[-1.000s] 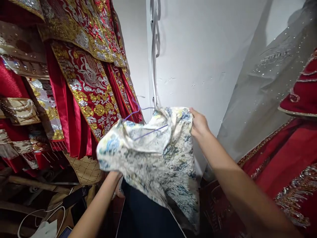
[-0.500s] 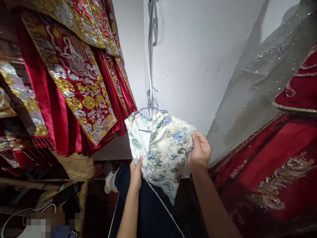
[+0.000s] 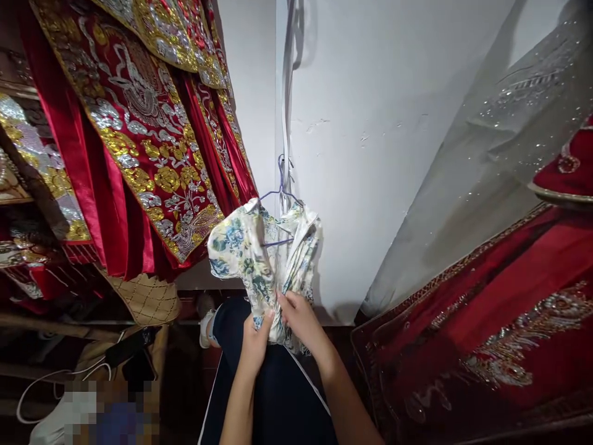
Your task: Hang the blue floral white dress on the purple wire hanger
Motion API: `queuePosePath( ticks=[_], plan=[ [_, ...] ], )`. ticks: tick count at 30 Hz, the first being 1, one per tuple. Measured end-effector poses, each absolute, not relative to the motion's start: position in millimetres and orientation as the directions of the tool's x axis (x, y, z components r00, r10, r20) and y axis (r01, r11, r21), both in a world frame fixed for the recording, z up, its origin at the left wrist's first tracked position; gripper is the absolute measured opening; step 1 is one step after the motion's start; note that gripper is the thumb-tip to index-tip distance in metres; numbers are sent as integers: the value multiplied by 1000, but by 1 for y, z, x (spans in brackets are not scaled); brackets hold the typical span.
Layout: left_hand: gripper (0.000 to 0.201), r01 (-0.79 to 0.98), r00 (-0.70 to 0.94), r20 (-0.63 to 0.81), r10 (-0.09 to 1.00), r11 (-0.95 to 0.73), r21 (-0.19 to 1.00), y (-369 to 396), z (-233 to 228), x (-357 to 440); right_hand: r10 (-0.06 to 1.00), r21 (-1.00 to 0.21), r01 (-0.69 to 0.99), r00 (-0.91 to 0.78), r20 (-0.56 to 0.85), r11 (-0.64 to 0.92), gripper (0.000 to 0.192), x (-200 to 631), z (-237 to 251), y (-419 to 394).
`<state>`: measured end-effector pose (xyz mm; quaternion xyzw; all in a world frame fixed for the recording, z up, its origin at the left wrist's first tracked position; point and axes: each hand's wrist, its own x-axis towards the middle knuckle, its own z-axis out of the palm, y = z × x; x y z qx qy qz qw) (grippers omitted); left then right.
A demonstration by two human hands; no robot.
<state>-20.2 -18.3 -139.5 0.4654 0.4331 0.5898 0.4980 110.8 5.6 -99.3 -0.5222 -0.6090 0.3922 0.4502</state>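
Head view: I see both forearms raised from the lower edge, converging at centre. Left hand (image 3: 256, 339) is upright, fingers closed on the lower hem of the floral garment (image 3: 259, 259). Right hand (image 3: 300, 318) is angled inward, fingers pinched on the bunched fabric just beside the left. Garment hangs on a purple wire hanger (image 3: 280, 185) in front of the white wall (image 3: 370, 123), approx. centre frame. Red embroidered robes (image 3: 139, 142) hang to the left; red beaded fabric (image 3: 500, 321) lies to the right.

One floral garment (image 3: 259, 259), one purple hanger (image 3: 280, 188) — two hands.
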Motion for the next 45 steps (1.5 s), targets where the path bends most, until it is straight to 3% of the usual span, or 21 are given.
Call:
queuePosePath(
  ticks=[3, 7, 11, 14, 17, 21, 25, 29, 36, 40, 43, 45],
  plan=[
    [42, -150, -94, 130, 987, -143, 978, -19, -146, -26, 988, -942, 298, -41, 151, 156, 42, 105, -101, 7],
    [47, -139, -335, 165, 927, -222, 965, -24, -157, -24, 991, -967, 218, -33, 131, 136, 41, 113, -100, 0],
    [61, 55, -558, 255, 790, -272, 961, -30, -158, -12, 995, -988, 126, -49, 88, 93, 39, 126, -94, -7],
    [48, 152, -383, 333, 862, -296, 943, -32, -146, 3, 991, -993, 101, -123, 51, 63, 38, 129, -87, -15],
    [23, 100, -132, 328, 935, -317, 943, -32, -132, 19, 986, -993, 95, -161, 51, 67, 36, 129, -82, -23],
    [13, 86, -135, 325, 936, -316, 945, -32, -122, 27, 987, -999, 33, -160, 24, 30, 35, 130, -82, -28],
    [16, 137, -56, 366, 929, -356, 924, -34, -121, 20, 995, -979, -200, -91, -33, -50, 36, 132, -74, -18],
    [16, 183, -24, 371, 928, -360, 915, -33, -131, 15, 999, -948, -316, 10, 36, 38, 35, 133, -33, 22],
    [23, 228, 5, 359, 933, -351, 908, -18, -142, 1, 968, -919, -307, 118, 221, 247, 20, 124, 71, 85],
    [16, 158, 70, 408, 910, -414, 897, -9, -102, -7, 934, -905, -245, 0, 358, 347, 23, 116, 69, 72],
    [29, 43, 22, 565, 825, -566, 824, 9, -41, -13, 910, -895, -187, -11, 415, 406, 24, 117, 59, 58],
    [39, 110, -41, 684, 728, -677, 727, 28, 4, -16, 897, -889, -145, -15, 441, 435, 25, 120, 60, 53]
  ],
)
